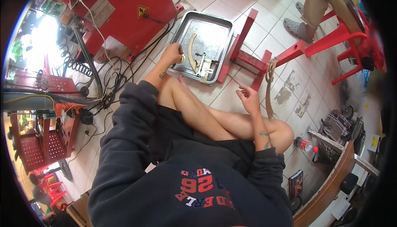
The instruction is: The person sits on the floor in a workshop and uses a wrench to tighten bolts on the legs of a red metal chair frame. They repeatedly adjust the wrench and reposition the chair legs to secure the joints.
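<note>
My left hand [171, 54] is at the left rim of a shallow metal tray [223, 22] on the floor. Its fingers are curled closed, and a small round yellowish piece [183, 58] shows at the fingertips. What the fingers grip is partly hidden. Inside the tray lie a curved, flat tan strip [191, 50], a few small dark screws [199, 54] and a metal bracket-like mechanism [205, 70] near the close rim. My right hand [249, 99] hovers above my right knee, fingers loosely bent and apart, with nothing seen in it.
A red metal stand [248, 59] borders the tray's right side. Left stands a red machine cabinet [128, 12], with tangled black cables [109, 88] on the tiles. A person in grey clogs [295, 28] sits far right; a plastic bottle [305, 144] lies near my right knee.
</note>
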Motion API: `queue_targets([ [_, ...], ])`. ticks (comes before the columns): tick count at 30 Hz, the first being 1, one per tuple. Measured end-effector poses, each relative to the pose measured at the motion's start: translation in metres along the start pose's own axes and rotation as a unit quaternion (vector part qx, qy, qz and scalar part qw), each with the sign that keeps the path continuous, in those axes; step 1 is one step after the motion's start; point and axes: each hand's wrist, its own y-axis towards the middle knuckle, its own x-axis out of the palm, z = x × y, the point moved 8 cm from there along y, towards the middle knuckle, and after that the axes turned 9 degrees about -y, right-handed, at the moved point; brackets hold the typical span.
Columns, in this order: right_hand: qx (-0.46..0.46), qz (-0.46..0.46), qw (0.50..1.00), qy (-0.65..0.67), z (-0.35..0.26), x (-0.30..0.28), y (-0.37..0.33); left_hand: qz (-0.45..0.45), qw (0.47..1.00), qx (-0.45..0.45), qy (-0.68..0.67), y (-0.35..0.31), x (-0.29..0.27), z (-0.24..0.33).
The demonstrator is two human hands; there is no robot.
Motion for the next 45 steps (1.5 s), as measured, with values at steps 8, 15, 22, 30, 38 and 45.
queue_targets([
  [8,0.042,-0.015,0.999,-0.006,0.023,0.003,-0.001,-0.11,0.99,-0.023,0.09,0.025,0.042,-0.027],
  [15,0.022,-0.013,0.997,-0.074,0.014,-0.006,-0.005,-0.079,0.993,0.038,0.076,0.028,0.039,-0.036],
  [22,0.121,0.067,0.967,-0.215,0.086,-0.047,0.003,0.168,0.979,0.069,-0.095,-0.031,-0.028,0.021],
  [30,0.201,0.103,0.936,-0.269,0.136,-0.089,0.003,0.145,0.973,-0.007,-0.181,-0.021,-0.026,-0.006],
  [38,0.08,0.051,0.979,-0.178,0.141,-0.03,-0.002,0.127,0.954,-0.068,-0.262,-0.019,-0.042,-0.055],
  [45,0.165,-0.032,0.975,-0.147,0.075,-0.028,0.004,0.077,0.996,0.046,-0.029,-0.102,-0.035,-0.161],
])
